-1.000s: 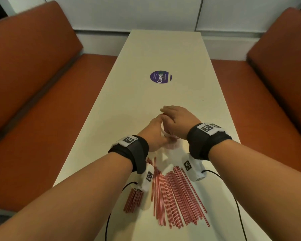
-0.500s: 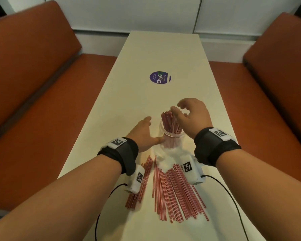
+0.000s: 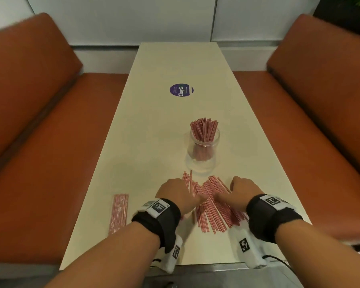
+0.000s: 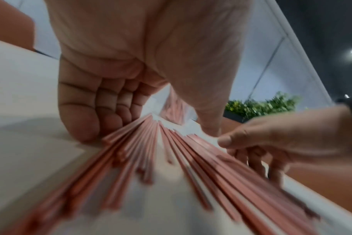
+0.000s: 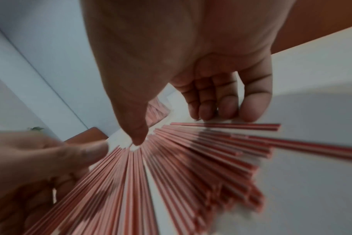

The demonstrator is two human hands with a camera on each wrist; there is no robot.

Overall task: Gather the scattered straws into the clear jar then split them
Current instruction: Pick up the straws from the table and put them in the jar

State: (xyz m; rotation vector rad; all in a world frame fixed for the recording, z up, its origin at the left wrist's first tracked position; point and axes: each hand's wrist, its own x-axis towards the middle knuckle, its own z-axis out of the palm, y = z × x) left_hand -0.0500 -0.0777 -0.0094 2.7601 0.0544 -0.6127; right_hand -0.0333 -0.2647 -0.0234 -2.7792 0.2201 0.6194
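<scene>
Both hands lying palm-down on the loose straw pile (image 3: 212, 206) on table (image 3: 154, 142) — left hand (image 3: 176, 195) & right hand (image 3: 240, 191) flanking it, fingers relaxed, gripping nothing. Clear jar (image 3: 203, 150) standing beyond, holding upright straws.

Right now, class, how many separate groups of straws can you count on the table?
3: one bunch upright in the jar, one fan between the hands, one bundle near the table's left edge. Others may hide under the arms.

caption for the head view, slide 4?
Both hands rake loose straws below the part-filled jar.
</scene>
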